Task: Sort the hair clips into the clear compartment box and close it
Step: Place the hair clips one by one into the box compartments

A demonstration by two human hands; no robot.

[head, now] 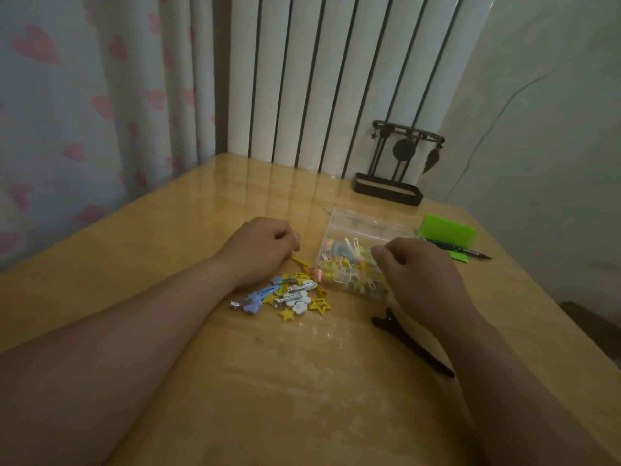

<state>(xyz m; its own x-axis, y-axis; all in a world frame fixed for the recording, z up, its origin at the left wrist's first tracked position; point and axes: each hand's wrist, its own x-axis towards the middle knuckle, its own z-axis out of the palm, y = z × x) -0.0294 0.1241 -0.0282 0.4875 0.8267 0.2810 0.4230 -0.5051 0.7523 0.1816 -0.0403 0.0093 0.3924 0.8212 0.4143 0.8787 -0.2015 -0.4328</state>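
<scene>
The clear compartment box (359, 223) lies open on the table, its near compartments full of small yellow, pink and white hair clips. My right hand (420, 274) hovers over the box's near right part with fingers curled down into the clips; whatever they hold is hidden. My left hand (262, 243) rests on the table left of the box with fingers curled, and a long yellow hair clip (300, 263) sticks out from under its thumb side. A pile of loose hair clips (292, 297), blue, yellow stars, white flowers and silver, lies in front of the left hand.
A long dark hair clip (411, 343) lies by my right forearm. Behind the box are a green case (448, 232), a black pen (467, 252) and a dark metal stand (389, 190). A radiator and curtain back the wooden table (235, 398).
</scene>
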